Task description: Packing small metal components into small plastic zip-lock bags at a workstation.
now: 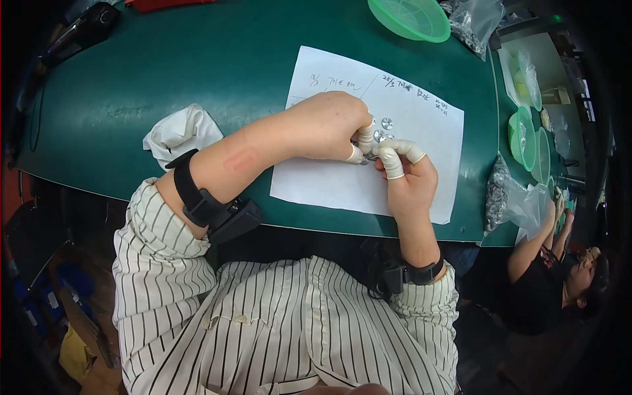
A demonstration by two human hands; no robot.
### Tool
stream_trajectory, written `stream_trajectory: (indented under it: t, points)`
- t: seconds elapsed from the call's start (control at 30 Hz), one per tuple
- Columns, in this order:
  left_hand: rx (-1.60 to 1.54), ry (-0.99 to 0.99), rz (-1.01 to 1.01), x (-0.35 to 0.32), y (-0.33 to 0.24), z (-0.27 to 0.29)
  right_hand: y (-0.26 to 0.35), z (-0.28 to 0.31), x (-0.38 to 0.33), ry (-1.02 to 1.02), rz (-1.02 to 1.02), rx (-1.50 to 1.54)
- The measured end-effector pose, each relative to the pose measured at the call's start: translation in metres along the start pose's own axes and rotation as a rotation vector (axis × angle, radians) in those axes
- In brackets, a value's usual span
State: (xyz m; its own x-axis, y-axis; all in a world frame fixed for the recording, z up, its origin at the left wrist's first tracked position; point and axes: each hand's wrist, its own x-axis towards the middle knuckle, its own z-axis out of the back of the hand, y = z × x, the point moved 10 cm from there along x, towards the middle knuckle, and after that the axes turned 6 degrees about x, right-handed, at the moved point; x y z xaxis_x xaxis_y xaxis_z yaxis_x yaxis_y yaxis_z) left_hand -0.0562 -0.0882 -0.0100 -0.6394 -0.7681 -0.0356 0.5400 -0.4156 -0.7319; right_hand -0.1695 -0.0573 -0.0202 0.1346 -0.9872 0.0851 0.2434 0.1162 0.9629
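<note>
The fingers (393, 158) of both hands wear white rubber cots and meet over a white sheet of paper (342, 187) near the desk's front edge. The left hand (326, 125) curls down from above, thumb and forefinger closed on a small silvery metal part (370, 157); the right hand (409, 181) comes up from the front edge, its capped fingers pinched against the same piece, so both grips are shut on it. Most of the part is hidden between the fingertips, so its shape cannot be told.

Just behind the fingers, toward the far edge, a few small round metal pieces (385, 129) lie loose on the paper, close together.

To do this well, I would judge that the grip should stay at the fingertips, low over the paper, so a dropped piece lands on the sheet rather than rolling off the green desk (131, 85).

Further out, a crumpled white cloth (179, 131) lies left of the paper, a green mesh basket (409, 16) sits at the far edge, and clear bags of small parts (503, 197) rest toward the right edge, where another person (546, 276) works.
</note>
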Motion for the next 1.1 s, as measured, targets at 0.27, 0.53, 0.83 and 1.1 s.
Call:
stream_trajectory:
  t: [0.27, 0.53, 0.83, 1.1]
  points:
    - [-0.009, 0.032, 0.049, 0.002, 0.005, -0.004, 0.005, 0.0, -0.002, 0.009, 0.07, -0.095]
    - [-0.011, 0.0, 0.024, 0.002, 0.005, -0.002, 0.023, -0.003, -0.005, 0.003, 0.25, -0.265]
    - [0.034, 0.026, 0.034, 0.001, 0.004, -0.003, 0.056, -0.027, -0.014, 0.109, 0.578, -0.468]
    - [0.04, 0.013, 0.046, 0.001, 0.006, -0.002, 0.032, -0.016, 0.0, 0.075, 0.32, -0.37]
